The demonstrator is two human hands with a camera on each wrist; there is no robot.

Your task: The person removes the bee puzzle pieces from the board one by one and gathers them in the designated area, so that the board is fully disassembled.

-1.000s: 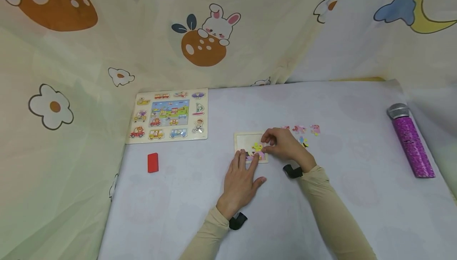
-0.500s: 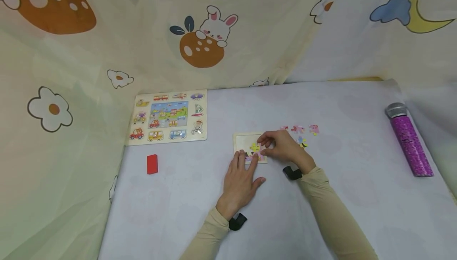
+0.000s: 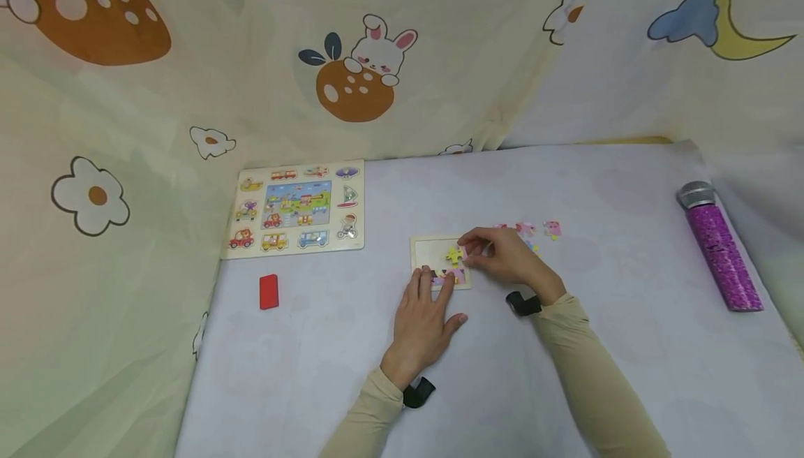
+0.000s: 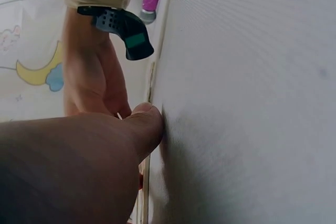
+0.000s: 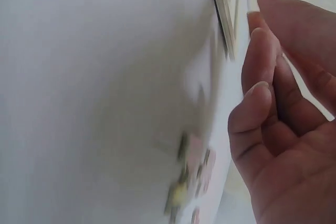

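Note:
A small wooden puzzle tray [image 3: 412,252] lies in the middle of the table, with printed puzzle pieces [image 3: 460,277] along its near side. My left hand [image 3: 421,322] rests flat with fingertips on those pieces and its thumb spread to the side. Over the tray's right part, my right hand [image 3: 505,255] pinches a yellow puzzle piece [image 3: 453,255] between thumb and fingers. In the right wrist view the curled fingers of the right hand [image 5: 289,103] show, but the piece does not. Loose pink puzzle pieces [image 3: 553,229] lie beyond the right hand, partly hidden by it.
A larger vehicle puzzle board [image 3: 298,238] lies at the back left. In front of it sits a red block [image 3: 269,292]. A glittery purple microphone [image 3: 725,259] lies along the right side. A printed curtain [image 3: 264,88] hangs behind the table.
My right hand has shifted slightly right, and the yellow puzzle piece has moved with it, apart from the near row. The right hand covers more of the loose pieces. The left hand stays put.

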